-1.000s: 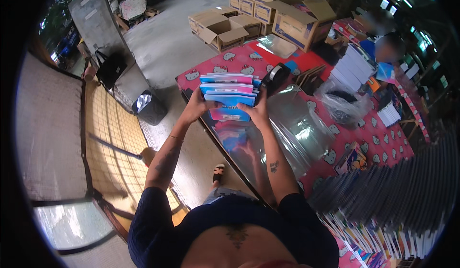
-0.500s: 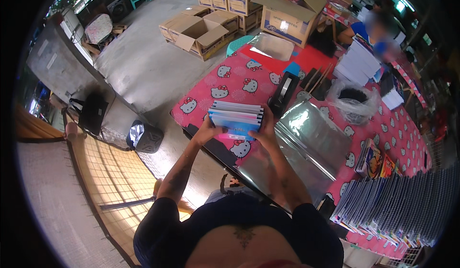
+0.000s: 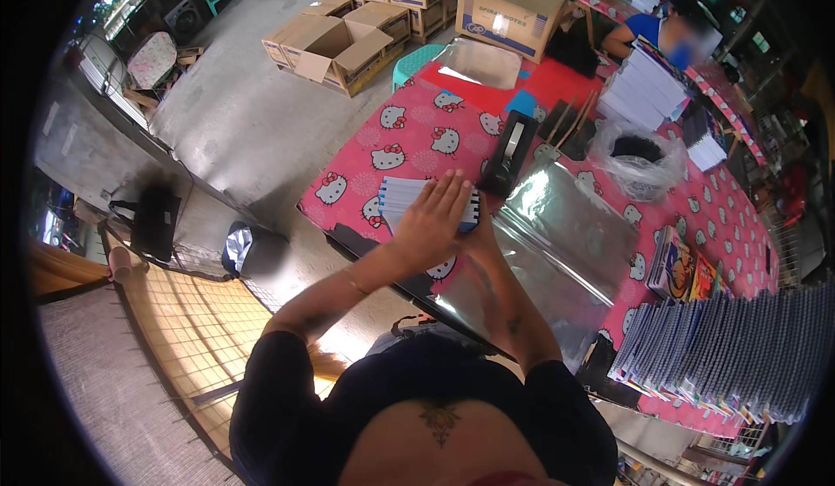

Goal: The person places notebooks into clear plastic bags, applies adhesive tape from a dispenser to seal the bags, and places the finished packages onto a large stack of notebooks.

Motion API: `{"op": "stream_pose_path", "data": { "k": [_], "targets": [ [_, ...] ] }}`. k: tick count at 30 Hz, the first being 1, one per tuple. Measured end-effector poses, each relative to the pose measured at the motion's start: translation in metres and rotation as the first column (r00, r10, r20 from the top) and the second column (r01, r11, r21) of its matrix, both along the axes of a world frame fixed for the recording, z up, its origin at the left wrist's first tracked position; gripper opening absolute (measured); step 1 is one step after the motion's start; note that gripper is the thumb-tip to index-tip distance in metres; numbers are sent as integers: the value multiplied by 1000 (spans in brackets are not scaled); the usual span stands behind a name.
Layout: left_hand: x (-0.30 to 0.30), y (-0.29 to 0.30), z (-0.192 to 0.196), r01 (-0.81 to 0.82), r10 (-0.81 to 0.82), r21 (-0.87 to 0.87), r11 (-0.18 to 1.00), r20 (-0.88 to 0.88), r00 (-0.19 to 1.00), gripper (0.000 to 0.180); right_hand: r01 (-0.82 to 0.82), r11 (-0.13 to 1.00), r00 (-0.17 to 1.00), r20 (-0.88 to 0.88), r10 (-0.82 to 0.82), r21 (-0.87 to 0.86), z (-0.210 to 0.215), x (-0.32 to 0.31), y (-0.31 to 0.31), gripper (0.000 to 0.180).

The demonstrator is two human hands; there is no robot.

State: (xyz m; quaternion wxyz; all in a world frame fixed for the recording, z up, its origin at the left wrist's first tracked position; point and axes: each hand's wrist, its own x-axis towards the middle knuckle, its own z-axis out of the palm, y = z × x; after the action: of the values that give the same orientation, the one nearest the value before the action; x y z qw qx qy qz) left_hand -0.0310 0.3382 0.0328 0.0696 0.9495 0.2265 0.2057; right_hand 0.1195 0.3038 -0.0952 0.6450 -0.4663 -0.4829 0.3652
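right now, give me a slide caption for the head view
Left hand laid across stacked notebooks, right hand at their side, near a black tape dispenser.

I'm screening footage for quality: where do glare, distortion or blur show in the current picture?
Head view: white glare on the clear plastic sheets; head view: straight edges bow near the black rim; head view: the co-worker's head is partly blurred, while the left hand looks fairly sharp.

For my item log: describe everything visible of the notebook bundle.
The notebook bundle is a compact block by the edge of the pink table. White, papery edges face up; blue bits line the left end, dark ones the right. The left hand lies across its top; the right hand is at its lower right. Table contact is hidden.
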Motion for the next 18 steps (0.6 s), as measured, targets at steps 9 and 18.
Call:
{"op": "stream_pose_path", "data": {
  "k": [9,18],
  "targets": [
    [-21,41,11,-41,47,29,999,-239,970,97,-33,999,999,-12,33,22,4,9,-3,95],
    [-14,13,35,25,67,-361,932,242,968,58,396,917,824,423,-377,44,59,118,-137,77]
  ]
}}
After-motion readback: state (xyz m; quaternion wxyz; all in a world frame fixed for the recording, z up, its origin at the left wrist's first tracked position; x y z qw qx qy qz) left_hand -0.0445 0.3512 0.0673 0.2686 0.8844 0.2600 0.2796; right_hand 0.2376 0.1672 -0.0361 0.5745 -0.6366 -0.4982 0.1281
